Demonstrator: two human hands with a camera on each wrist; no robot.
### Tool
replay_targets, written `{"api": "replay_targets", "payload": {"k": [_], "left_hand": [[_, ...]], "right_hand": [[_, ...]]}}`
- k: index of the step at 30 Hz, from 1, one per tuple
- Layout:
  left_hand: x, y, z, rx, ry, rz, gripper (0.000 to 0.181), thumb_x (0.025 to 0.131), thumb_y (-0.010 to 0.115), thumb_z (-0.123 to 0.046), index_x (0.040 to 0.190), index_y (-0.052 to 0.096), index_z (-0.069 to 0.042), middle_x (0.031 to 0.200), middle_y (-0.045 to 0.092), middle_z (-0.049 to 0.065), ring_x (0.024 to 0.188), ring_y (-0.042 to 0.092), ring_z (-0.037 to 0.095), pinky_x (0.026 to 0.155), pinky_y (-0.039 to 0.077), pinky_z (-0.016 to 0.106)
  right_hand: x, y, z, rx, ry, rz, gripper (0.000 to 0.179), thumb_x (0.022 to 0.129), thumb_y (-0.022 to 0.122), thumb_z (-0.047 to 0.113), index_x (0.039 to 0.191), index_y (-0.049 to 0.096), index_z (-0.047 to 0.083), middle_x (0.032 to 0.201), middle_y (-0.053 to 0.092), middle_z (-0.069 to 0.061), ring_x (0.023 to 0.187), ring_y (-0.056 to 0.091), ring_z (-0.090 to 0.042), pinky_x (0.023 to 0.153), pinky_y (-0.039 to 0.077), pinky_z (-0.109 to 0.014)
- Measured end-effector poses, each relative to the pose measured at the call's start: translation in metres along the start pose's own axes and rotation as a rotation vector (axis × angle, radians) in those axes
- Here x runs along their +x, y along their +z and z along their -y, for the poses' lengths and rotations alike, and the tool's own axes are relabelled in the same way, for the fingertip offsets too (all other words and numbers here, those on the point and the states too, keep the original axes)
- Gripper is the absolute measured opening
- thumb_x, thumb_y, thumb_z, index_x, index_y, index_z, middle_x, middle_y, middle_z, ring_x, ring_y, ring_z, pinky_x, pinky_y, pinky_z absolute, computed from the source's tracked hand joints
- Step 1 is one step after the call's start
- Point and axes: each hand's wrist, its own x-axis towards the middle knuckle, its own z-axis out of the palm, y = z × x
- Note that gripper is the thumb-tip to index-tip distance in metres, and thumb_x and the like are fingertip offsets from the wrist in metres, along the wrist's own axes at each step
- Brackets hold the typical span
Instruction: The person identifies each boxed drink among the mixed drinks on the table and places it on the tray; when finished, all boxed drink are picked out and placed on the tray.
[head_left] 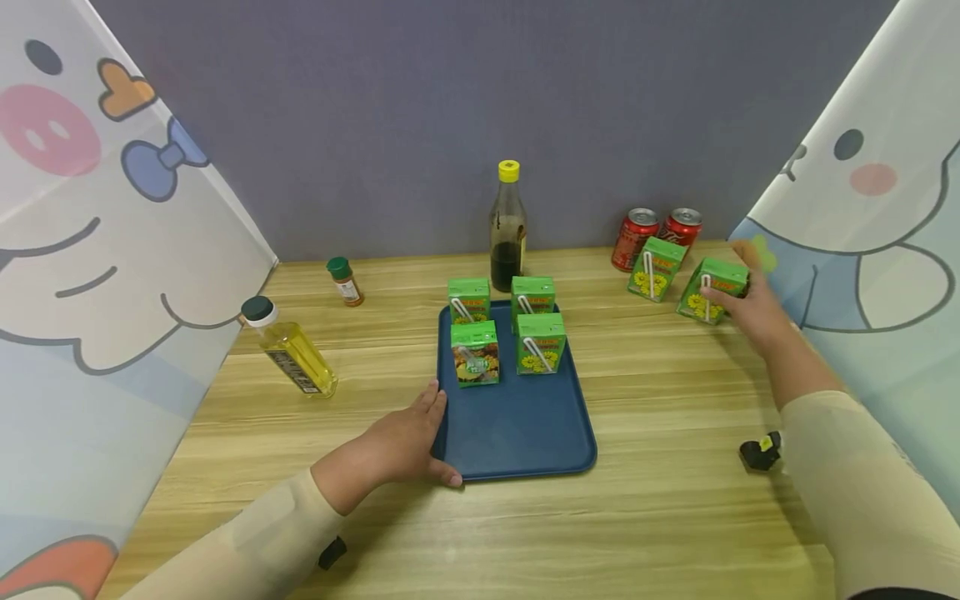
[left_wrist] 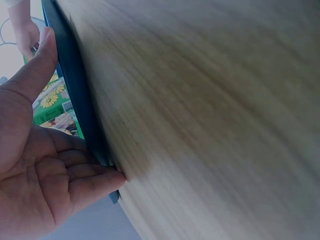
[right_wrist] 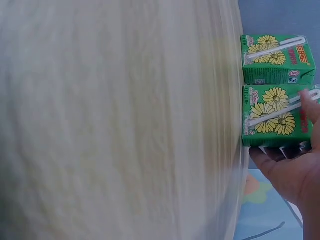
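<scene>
My right hand grips a green drink carton at the right of the table, thumb on its front with the straw. In the right wrist view this carton stands upright, yellow flowers facing out. Beside it is another green drink carton. My left hand rests against the left edge and near corner of a blue tray, fingers mostly straight. Several green cartons stand in two columns on the tray's far half; the near left carton shows a different, brown-pictured side.
Two red cans stand behind the right-hand cartons. A dark sauce bottle is behind the tray. To the left are an oil bottle and a green-capped spice jar. A small black object lies near my right forearm.
</scene>
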Motion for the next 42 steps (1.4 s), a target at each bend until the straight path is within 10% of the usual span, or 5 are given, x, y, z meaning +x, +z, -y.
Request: {"api": "replay_targets", "payload": {"k": [7,12,20,27,42], "left_hand": [[0.0,0.001,0.0,-0.001,0.01,-0.003,0.127,0.065,0.079,-0.066,0.155,0.02,0.003,0.164,0.006,0.02,0.146,0.028,0.035,0.108,0.04,0.047],[0.0,0.0,0.0,-0.004,0.006,0.0,0.127,0.065,0.079,-0.066,0.155,0.02,0.002,0.164,0.006,0.02,0.146,0.028,0.035,0.109,0.04,0.047],[0.0,-0.001,0.0,0.003,0.004,0.001,0.127,0.065,0.079,-0.066,0.155,0.02,0.003,0.164,0.006,0.02,0.146,0.028,0.035,0.109,0.04,0.047],[-0.001,-0.001,0.0,0.008,0.005,0.004,0.127,0.065,0.078,-0.066,0.155,0.02,0.002,0.164,0.006,0.02,0.146,0.028,0.035,0.109,0.04,0.047],[0.001,0.001,0.003,0.002,0.007,0.005,0.128,0.065,0.077,-0.068,0.155,0.019,0.001,0.164,0.004,0.019,0.146,0.028,0.035,0.109,0.039,0.047]], "right_hand": [[-0.007,0.001,-0.008,-0.22,0.075,0.007,0.071,0.094,0.062,0.044,0.148,0.03,0.01,0.12,0.047,0.01,0.099,0.044,0.004,0.09,0.04,-0.022],[-0.013,0.008,-0.004,-0.165,0.043,0.064,0.052,0.095,0.064,0.037,0.134,0.041,0.012,0.114,0.051,0.012,0.098,0.049,0.003,0.084,0.042,-0.014],[-0.024,0.022,0.009,-0.26,0.118,0.178,0.08,0.094,0.062,0.047,0.141,0.022,-0.004,0.139,0.041,-0.028,0.123,0.041,-0.036,0.101,0.035,-0.049],[-0.03,0.039,0.017,-0.278,0.076,0.244,0.072,0.096,0.063,0.04,0.144,0.026,0.001,0.138,0.049,-0.022,0.118,0.048,-0.022,0.093,0.041,-0.029],[-0.057,0.089,0.054,-0.235,0.0,0.351,0.062,0.088,0.075,0.035,0.134,0.044,0.008,0.121,0.061,-0.015,0.106,0.057,-0.023,0.084,0.048,-0.029]]}}
